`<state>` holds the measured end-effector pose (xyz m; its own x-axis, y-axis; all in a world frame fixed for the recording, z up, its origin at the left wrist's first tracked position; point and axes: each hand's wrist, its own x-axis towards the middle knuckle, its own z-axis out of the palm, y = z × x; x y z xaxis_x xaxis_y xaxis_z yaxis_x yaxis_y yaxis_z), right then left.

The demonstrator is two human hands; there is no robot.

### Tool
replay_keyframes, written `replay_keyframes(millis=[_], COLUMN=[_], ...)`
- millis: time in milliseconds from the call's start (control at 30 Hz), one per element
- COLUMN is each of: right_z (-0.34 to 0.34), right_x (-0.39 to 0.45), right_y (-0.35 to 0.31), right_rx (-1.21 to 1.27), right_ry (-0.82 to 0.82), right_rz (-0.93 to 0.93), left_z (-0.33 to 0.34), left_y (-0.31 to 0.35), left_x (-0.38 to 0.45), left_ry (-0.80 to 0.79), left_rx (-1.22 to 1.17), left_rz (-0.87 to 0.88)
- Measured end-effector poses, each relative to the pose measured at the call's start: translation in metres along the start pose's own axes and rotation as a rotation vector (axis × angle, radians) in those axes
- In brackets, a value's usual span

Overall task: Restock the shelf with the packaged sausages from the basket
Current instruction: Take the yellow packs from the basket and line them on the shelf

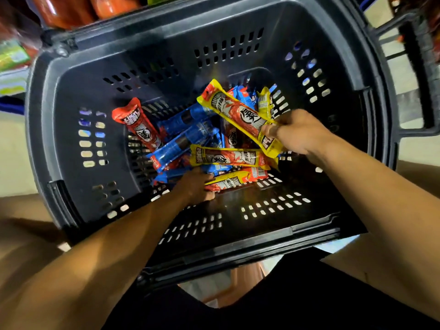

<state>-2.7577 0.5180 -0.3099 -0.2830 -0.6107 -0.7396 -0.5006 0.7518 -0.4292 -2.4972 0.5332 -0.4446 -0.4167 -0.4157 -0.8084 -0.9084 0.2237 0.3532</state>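
A dark plastic basket [238,244] with slotted walls fills the view. At its bottom lie several packaged sausages in red, blue and yellow wrappers. My right hand [298,133] holds a long yellow sausage pack [238,113] by its near end, lifted above the pile and pointing up-left. My left hand [195,185] is down in the basket, its fingers curled round another yellow pack [228,183] at the near edge of the pile. A red pack [138,125] leans at the left of the pile, and blue packs [183,139] lie across the middle.
The basket's handle [419,75] sticks out at the upper right. Red packaged goods [71,10] sit on a shelf beyond the basket's far rim. Green and white packages [12,58] show at the left edge. Light floor lies to either side.
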Motion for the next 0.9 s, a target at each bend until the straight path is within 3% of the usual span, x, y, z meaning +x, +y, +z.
replay_keyframes(millis=[67,233,400,667,900], right_z=[0.002,0.002,0.002,0.002,-0.001], right_x=[0.002,-0.001,-0.006,-0.012,-0.028], right_y=[0.0,0.0,-0.002,0.011,0.02], right_rx=[0.009,0.007,0.028,0.23,0.309], right_ry=[-0.006,-0.028,-0.031,0.01,0.028], right_rz=[0.01,0.007,0.015,0.02,-0.073], left_z=[0.007,0.01,-0.003,-0.067,-0.076], left_y=[-0.001,0.0,-0.001,0.017,0.017], left_x=[0.002,0.002,-0.009,-0.048,-0.105], left_ry=[0.029,0.198,0.082,0.118,0.103], left_rx=[0.128,0.056,-0.2,-0.635,-0.989], left_rz=[0.001,0.018,-0.029,-0.104,0.024])
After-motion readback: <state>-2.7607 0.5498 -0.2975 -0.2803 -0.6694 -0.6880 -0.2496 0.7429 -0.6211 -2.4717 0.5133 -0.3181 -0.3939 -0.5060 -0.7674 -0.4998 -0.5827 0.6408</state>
